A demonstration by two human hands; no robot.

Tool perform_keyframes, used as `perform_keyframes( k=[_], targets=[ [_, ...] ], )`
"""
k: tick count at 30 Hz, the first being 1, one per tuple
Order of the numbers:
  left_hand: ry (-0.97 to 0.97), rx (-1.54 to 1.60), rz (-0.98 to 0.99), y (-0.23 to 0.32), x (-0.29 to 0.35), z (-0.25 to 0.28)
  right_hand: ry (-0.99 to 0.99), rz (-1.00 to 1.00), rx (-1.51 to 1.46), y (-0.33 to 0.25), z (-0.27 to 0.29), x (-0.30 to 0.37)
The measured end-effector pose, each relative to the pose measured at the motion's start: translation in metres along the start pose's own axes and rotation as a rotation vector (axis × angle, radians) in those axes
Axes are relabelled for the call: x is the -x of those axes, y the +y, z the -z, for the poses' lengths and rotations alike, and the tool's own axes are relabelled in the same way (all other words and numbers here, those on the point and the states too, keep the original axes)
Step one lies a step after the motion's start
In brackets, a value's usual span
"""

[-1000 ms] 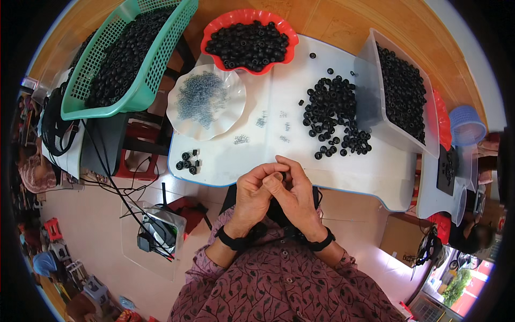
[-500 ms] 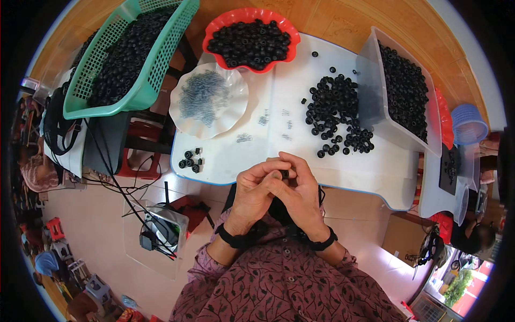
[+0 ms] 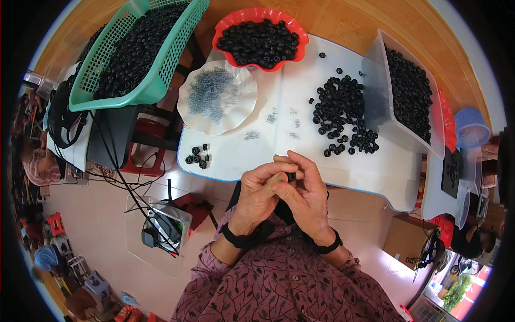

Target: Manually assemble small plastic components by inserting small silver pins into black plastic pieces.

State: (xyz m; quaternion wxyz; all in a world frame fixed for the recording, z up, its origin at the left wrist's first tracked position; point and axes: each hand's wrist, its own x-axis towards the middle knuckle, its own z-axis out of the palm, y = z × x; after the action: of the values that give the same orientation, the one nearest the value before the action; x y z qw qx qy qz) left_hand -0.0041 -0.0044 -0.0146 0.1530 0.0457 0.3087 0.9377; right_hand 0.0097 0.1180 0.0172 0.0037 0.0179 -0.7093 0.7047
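Note:
My left hand [image 3: 256, 192] and my right hand [image 3: 307, 196] meet just beyond the table's near edge, fingers closed around one small black round part [image 3: 291, 176]. Fingers and thumbs hide most of it. To the left on the white table, a few finished-looking black pieces [image 3: 197, 159] lie in a small group. Tiny metal springs [image 3: 252, 135] sit in small heaps in the middle. A scalloped white plate [image 3: 244, 110] carries many more of them. Right of the middle spreads a loose pile of black rounded parts [image 3: 338, 104].
A red scalloped bowl [image 3: 219, 42] of black parts stands at the back. A clear plastic bin [image 3: 378, 107], full of them, is on the right; a green basket [image 3: 129, 99] is at the far left. Cables [image 3: 115, 161] hang down beside the table.
The whole view has shifted a little, moving the table and bowls rightward in it. My hands stay together on the black part, with the fingers slightly readjusted.

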Motion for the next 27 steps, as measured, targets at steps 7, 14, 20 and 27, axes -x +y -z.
perform_keyframes(
  k=[7,14,20,27],
  targets=[
    [0.096,-0.011,-0.038,0.001,-0.001,-0.015,-0.021,-0.083,0.004,-0.007,-0.002,0.003],
    [0.102,0.110,0.021,0.009,0.001,-0.010,-0.072,-0.036,0.176,-0.018,-0.004,0.007],
    [0.057,0.177,0.001,0.012,0.005,-0.008,-0.070,0.011,0.066,-0.016,-0.006,0.014],
    [0.039,0.218,-0.007,0.017,0.011,-0.008,-0.090,0.054,0.049,-0.018,-0.010,0.019]
  ],
)
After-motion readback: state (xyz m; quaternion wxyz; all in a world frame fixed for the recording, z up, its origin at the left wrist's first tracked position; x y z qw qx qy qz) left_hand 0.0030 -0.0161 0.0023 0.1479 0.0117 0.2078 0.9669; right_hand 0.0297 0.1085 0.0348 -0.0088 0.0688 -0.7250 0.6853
